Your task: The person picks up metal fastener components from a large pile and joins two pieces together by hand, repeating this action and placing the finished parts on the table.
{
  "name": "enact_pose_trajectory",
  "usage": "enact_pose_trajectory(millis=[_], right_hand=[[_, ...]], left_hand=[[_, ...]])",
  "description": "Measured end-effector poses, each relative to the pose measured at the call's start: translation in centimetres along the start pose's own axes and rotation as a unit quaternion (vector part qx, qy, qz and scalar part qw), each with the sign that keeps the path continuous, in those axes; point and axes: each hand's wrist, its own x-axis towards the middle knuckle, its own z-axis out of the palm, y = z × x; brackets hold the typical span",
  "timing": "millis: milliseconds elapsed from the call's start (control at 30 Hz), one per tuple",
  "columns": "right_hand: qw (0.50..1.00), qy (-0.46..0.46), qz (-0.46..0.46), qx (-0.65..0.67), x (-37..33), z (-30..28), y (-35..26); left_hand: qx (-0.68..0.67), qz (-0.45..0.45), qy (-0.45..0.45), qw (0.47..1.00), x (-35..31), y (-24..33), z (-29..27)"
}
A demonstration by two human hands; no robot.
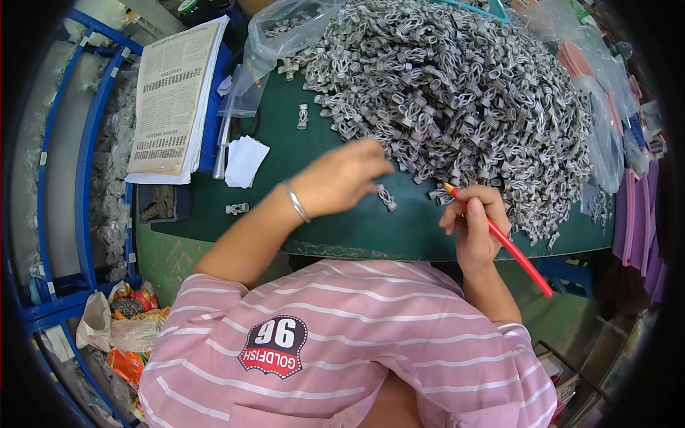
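My right hand (477,225) is closed around a red pencil (519,257), whose tapered yellowish tip points up and left toward the heap. Near that tip is a small grey part (438,195); whether my fingers touch it, I cannot tell. My left hand (346,175), with a silver bangle at the wrist, hovers over the near edge of the heap. Its fingers are blurred, so what they hold does not show. Just below its fingertips a single grey looped part (387,197) lies on the green tabletop (342,232). The big heap of grey looped parts (457,93) fills the far side.
Two stray grey parts (303,117) (237,209) lie left on the table. White paper slips (246,161) sit beside a stack of printed sheets (171,100). A clear plastic bag (292,32) holds more parts. A blue rack (85,157) stands left, purple panels (635,214) right.
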Motion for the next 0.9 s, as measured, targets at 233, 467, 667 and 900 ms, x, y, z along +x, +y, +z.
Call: enact_pose_trajectory(millis=[233,467,667,900], right_hand=[[0.988,-0.051,0.051,-0.136,0.3,1.3,1.7],[0.989,-0.052,0.133,-0.024,0.2,3.3,1.8],[0.998,-0.069,-0.011,-0.01,0.7,2.7,2.4],[0.967,-0.105,0.151,0.178,0.8,2.4,2.6]], left_hand=[[-0.109,-0.159,0.1,0.976,-2.2,0.6,3.8],[-0.161,-0.092,0.261,0.947,-2.4,2.6,3.6],[-0.338,-0.197,0.192,0.9,-2.6,3.9,2.5],[-0.384,-0.192,0.226,0.874,-2.6,4.5,2.5]])
